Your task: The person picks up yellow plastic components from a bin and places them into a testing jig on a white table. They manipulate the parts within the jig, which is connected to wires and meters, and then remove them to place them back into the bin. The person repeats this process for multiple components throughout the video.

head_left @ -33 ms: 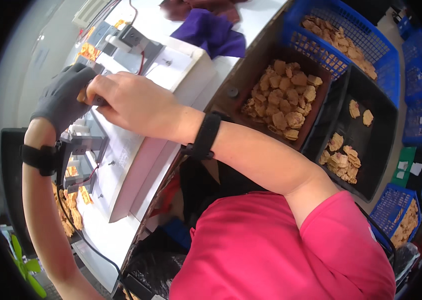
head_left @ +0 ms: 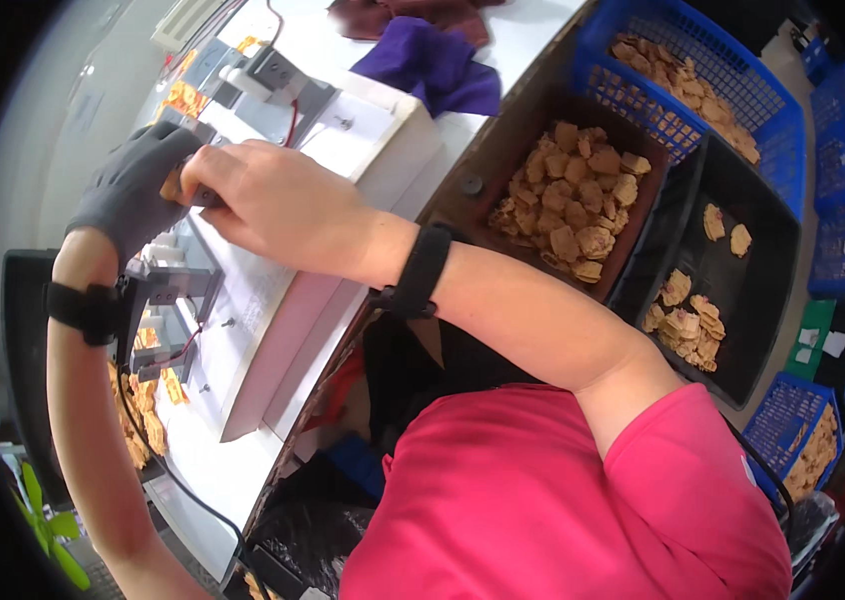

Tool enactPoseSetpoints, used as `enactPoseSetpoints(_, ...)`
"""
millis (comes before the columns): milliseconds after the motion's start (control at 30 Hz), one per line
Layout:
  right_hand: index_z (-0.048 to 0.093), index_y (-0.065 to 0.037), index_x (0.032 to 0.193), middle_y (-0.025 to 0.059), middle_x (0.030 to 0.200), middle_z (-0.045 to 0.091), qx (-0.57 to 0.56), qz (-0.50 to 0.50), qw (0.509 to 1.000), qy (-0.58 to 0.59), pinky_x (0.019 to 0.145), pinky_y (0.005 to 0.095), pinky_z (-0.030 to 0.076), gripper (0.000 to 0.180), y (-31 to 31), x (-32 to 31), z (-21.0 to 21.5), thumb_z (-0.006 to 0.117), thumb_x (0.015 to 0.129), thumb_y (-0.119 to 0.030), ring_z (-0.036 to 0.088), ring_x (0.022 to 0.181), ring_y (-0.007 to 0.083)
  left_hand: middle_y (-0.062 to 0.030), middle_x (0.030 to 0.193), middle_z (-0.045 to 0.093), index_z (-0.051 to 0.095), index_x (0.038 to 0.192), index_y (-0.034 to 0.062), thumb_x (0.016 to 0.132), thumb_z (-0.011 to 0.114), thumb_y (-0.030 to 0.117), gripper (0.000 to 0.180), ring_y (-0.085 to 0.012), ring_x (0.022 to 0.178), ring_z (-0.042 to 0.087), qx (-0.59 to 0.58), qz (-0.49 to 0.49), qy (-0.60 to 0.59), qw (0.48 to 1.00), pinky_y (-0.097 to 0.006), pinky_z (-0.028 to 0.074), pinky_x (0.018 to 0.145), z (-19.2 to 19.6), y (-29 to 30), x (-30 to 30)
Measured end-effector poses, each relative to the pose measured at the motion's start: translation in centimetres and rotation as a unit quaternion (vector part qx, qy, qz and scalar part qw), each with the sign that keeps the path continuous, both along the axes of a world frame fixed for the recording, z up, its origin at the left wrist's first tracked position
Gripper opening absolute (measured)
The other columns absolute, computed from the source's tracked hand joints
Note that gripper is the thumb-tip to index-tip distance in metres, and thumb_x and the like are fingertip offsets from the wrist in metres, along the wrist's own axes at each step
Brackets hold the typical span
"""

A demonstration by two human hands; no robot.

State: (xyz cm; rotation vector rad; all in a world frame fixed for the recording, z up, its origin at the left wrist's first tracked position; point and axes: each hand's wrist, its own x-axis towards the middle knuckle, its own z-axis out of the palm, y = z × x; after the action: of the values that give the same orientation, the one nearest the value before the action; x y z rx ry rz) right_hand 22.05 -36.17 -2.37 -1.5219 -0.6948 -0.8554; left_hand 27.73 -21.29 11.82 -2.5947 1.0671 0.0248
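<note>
Both hands are meeting over the grey fixture (head_left: pixel 183 270) on the worktop (head_left: pixel 243 470): the gloved left hand (head_left: pixel 133 190) and bare right hand (head_left: pixel 278 205) are pinching 1 small tan piece (head_left: pixel 173 186), seemingly seating it. Careful alignment looks needed.

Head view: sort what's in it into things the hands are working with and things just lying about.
In hand:
- left hand in a grey glove, on a small tan piece
- right hand, bare, at the same piece
- grey fixture beneath them

Lying about:
- purple cloth
- brown tray of tan pieces
- black bin
- blue baskets
</note>
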Motion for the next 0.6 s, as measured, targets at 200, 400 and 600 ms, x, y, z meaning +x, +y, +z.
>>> enactPoseSetpoints(200, 0.054, -0.008, 0.104, 0.0097, 0.090, 0.064, -0.021, 0.006, 1.000, 0.020, 0.081, 0.0408, 0.052, 0.022, 0.0, -0.3, 0.2, 0.066, 0.086, -0.011, 0.064, 0.091, 0.0299, -0.0138, 0.101, 0.063, 0.062, 0.101, 0.0078, 0.079, 0.067, 0.007, 0.023, -0.0348, 0.096, 0.062, -0.025, 0.032, 0.044, 0.998, -0.039, 0.050, 0.083, -0.3, 0.5, 1.0)
enactPoseSetpoints(400, 0.052, -0.006, 0.106, 0.0135, 0.089, 0.065, -0.011, 0.035, 0.999, 0.013, 0.078, 0.0424, 0.051, 0.023, -0.3, -0.1, 0.4, 0.065, 0.087, -0.009, 0.064, 0.090, 0.0326, -0.0158, 0.097, 0.063, 0.061, 0.098, 0.0093, 0.079, 0.068, 0.011, 0.021, -0.0382, 0.094, 0.062, 0.020, 0.051, 0.021, 0.998, -0.042, 0.051, 0.081, 0.1, -0.2, 1.1)
enactPoseSetpoints(600, 0.054, -0.006, 0.105, 0.0126, 0.089, 0.064, -0.012, 0.054, 0.998, 0.034, 0.076, 0.0397, 0.052, 0.021, -0.5, -0.5, 0.8, 0.065, 0.088, -0.008, 0.065, 0.085, 0.0293, -0.0088, 0.102, 0.066, 0.065, 0.107, 0.0185, 0.080, 0.068, 0.016, 0.027, -0.0329, 0.097, 0.064, 0.065, 0.040, -0.055, 0.996, -0.042, 0.052, 0.082, 0.2, 0.2, 0.2)
